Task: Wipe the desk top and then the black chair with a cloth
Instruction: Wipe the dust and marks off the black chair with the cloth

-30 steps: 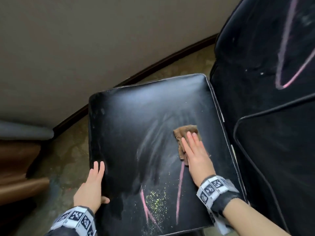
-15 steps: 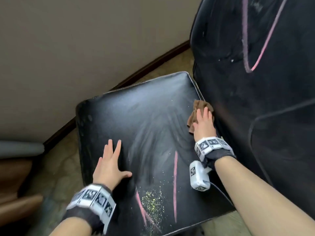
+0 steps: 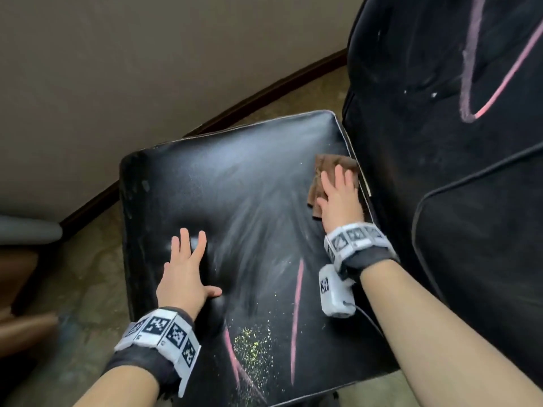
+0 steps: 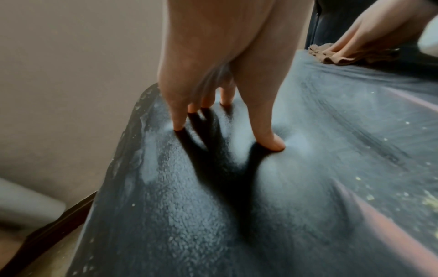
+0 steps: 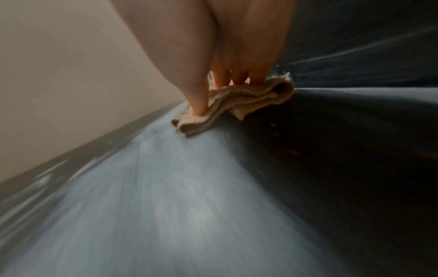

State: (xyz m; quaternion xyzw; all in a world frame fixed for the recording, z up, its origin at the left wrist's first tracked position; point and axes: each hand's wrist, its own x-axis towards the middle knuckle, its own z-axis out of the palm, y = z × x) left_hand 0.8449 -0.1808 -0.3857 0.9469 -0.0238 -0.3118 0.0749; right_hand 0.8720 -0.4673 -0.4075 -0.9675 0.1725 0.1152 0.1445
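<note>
The black chair seat point(image 3: 235, 195) fills the middle of the head view, smeared with pale wipe streaks, two pink chalk lines and yellow specks near its front. Its backrest point(image 3: 440, 142) rises at the right with a pink loop drawn on it. A folded brown cloth point(image 3: 326, 167) lies at the seat's back right corner against the backrest. My right hand point(image 3: 338, 195) presses flat on the cloth point(image 5: 239, 101) with straight fingers. My left hand point(image 3: 182, 274) rests open on the seat's left half, its fingertips point(image 4: 179, 125) and thumb denting the cushion point(image 4: 260, 206). The cloth point(image 4: 331, 56) also shows at the far right of the left wrist view.
A beige wall point(image 3: 147, 69) with a dark skirting board point(image 3: 264, 98) runs behind the chair. Worn floor point(image 3: 82, 289) shows to the left, with a grey and brown piece of furniture point(image 3: 23, 259) at the left edge.
My right hand has pushed the cloth from mid-seat up to the back right corner by the backrest. My left hand has come off the seat's left edge onto the cushion.
</note>
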